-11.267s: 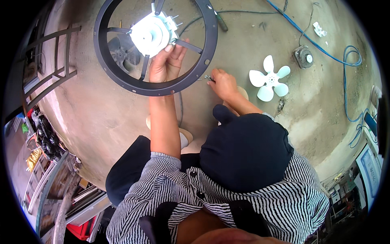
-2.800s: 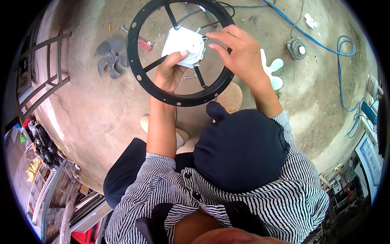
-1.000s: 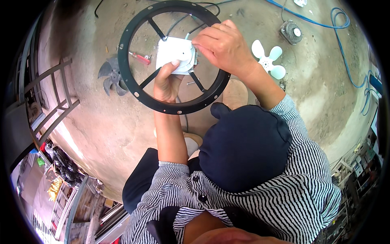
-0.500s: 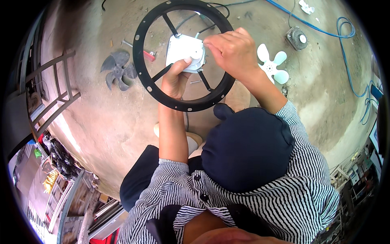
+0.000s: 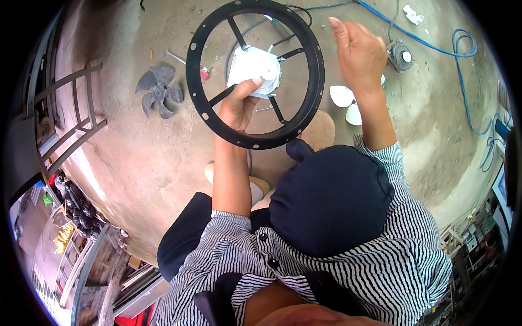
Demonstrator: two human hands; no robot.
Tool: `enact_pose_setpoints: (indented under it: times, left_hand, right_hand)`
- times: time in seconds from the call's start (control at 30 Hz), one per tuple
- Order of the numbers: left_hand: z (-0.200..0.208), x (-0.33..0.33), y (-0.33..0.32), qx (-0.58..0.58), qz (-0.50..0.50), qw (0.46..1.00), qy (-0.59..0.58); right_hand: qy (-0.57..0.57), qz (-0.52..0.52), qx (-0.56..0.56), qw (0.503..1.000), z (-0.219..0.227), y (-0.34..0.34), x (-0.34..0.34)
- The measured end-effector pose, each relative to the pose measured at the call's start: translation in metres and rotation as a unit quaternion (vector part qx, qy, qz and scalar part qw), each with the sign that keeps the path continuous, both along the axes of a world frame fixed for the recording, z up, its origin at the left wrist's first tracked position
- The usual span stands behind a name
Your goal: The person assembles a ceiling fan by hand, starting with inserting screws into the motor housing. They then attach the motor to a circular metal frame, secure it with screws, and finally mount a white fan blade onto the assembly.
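A black metal ring frame with several spokes surrounds a white fan motor. Screws at the spoke ends meet the motor's edges. My left hand grips the motor from below, its thumb resting on the white face. Off to the right of the ring, my right hand is raised with nothing of the frame in its grasp. Its thumb sticks out and the fingers curl inward; whatever they may hold is hidden. On the floor beneath that hand lies a white fan blade, partly covered by my wrist.
A dark grey fan blade lies at left, near a red-handled tool. Another motor sits at right beside a blue hose. A metal rack stands far left. My knee is below the ring.
My right hand has left the motor's edge and moved right, now over the white fan blade. The ring and motor have shifted slightly right in my left hand.
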State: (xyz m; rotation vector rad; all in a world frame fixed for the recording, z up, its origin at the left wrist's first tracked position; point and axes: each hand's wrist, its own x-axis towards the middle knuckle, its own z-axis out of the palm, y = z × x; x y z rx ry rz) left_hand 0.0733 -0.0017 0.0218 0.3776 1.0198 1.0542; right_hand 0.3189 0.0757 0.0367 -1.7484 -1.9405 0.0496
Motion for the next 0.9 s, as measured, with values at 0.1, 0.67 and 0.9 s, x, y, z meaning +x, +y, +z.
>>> enact_pose_setpoints:
  times: [0.1, 0.67, 0.9]
  left_hand:
    - [-0.003, -0.002, 0.001, -0.005, -0.011, 1.000, -0.006]
    - [0.004, -0.002, 0.001, -0.011, -0.001, 1.000, -0.024]
    - [0.004, -0.004, 0.002, -0.002, 0.007, 0.999, -0.040]
  right_hand:
    - [-0.100, -0.061, 0.102, 0.988, -0.006, 0.009, 0.016]
    - [-0.010, 0.219, -0.052, 0.974, -0.010, -0.026, -0.037]
    - [0.103, 0.223, 0.005, 0.969, -0.014, -0.028, -0.041]
